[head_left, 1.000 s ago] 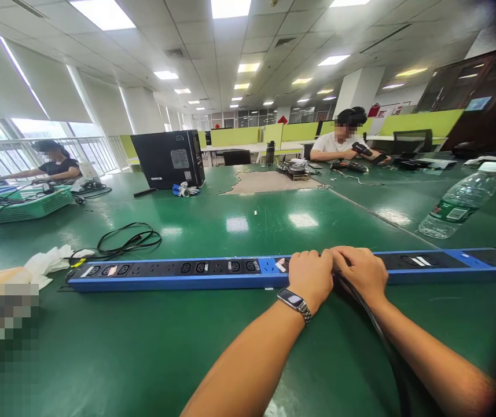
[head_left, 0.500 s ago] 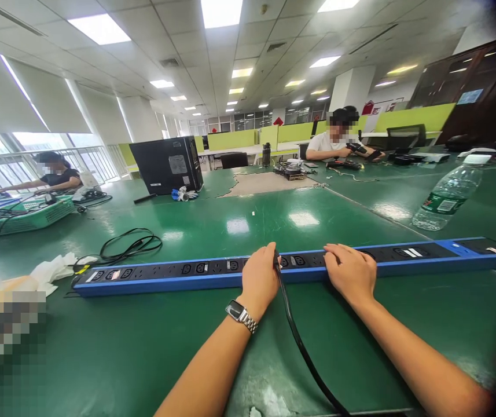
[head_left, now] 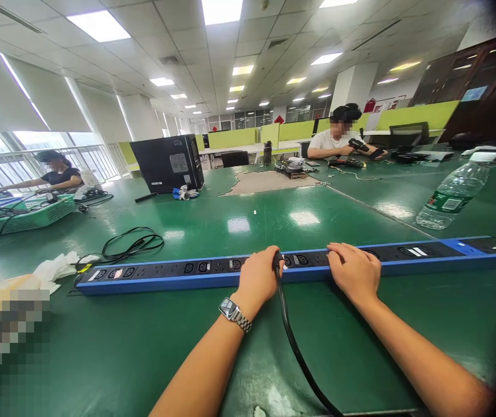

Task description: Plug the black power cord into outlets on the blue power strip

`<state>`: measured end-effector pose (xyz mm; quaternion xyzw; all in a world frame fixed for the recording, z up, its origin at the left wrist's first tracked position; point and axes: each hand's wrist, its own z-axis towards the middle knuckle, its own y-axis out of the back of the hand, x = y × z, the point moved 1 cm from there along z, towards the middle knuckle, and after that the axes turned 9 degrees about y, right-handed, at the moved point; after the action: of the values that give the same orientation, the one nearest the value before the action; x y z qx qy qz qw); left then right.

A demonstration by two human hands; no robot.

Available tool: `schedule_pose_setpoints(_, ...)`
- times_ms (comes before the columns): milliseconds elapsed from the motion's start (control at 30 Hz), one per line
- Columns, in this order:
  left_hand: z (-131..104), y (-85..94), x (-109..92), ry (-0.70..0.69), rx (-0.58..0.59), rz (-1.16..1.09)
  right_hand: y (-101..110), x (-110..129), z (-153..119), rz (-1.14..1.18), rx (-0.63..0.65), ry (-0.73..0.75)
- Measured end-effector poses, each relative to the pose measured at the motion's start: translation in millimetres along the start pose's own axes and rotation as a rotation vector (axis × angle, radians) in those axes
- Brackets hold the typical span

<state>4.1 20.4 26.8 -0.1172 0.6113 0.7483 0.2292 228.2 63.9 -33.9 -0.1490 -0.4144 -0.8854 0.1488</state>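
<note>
A long blue power strip with a black socket face lies across the green table in front of me. Near its middle, my left hand is closed around a black plug, which is at the socket face; the fingers hide how deep it sits. From the plug a thick black cable runs down toward the table's near edge. My right hand grips the strip further right, fingers curled over its top, thumb side toward the left hand. A metal-band watch is on my left wrist.
A plastic water bottle stands behind the strip at right. Coiled black cable and crumpled white wrap lie at left. Further back are a black computer tower, a green basket and two people, one holding a dark tool.
My left wrist has shifted slightly left, and more of the plug shows beside the fingers. The right hand keeps its grip on the strip. The view has drifted a little.
</note>
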Motion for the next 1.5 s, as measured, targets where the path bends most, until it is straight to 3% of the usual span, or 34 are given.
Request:
schedule_pose_setpoints(200,-4,9.4,-3,0.028,0.028,0.095,0,-1,-1,0.005,0.003,-0.011)
schedule_pose_setpoints(400,-9,-3.9,-1,0.106,-0.089,-0.050,-4,10,-5,-0.002,0.005,-0.057)
schedule_pose_setpoints(500,-10,-11.2,-2,0.059,-0.141,-0.086,-9,23,-13,-0.034,0.014,-0.029)
schedule_pose_setpoints(867,-11,-6.7,19,0.025,-0.130,-0.248,-15,23,-18,-0.044,0.006,0.005)
schedule_pose_setpoints(1200,-10,-11.2,19,0.091,-0.169,-0.353,-16,25,-19,-0.058,0.001,0.006)
schedule_pose_setpoints(1500,-8,-26.4,-7,-0.021,-0.170,-0.248,-16,25,-19,-0.049,0.005,0.017)
